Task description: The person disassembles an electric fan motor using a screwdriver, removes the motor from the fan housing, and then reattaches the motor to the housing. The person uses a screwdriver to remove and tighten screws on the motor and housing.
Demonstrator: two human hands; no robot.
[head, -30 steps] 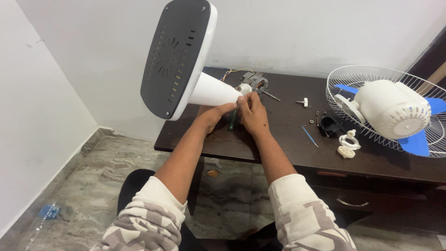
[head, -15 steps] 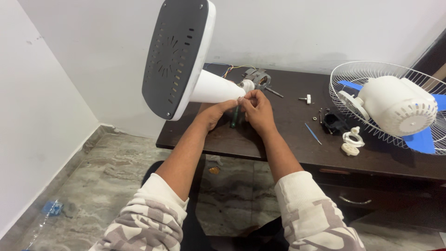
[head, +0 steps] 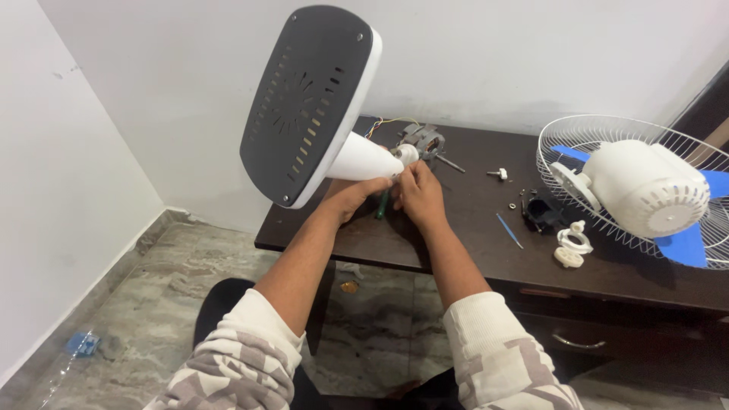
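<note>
A fan base, white with a dark vented underside, is tipped up on edge above the table's left end. Its white neck points right toward my hands. My left hand is closed around the neck from below. My right hand is at the tip of the neck, fingers closed, with a green-handled screwdriver sticking down between the two hands. Just behind the hands lies a bare fan motor with coloured wires.
On the dark wooden table lie a white wire grille holding a white motor housing and blue blades, white knobs, a black part, a thin blue tool and a small white piece. The wall is close behind.
Both hands stay at the neck of the fan base. The base has tilted slightly, and the view has shifted a little.
</note>
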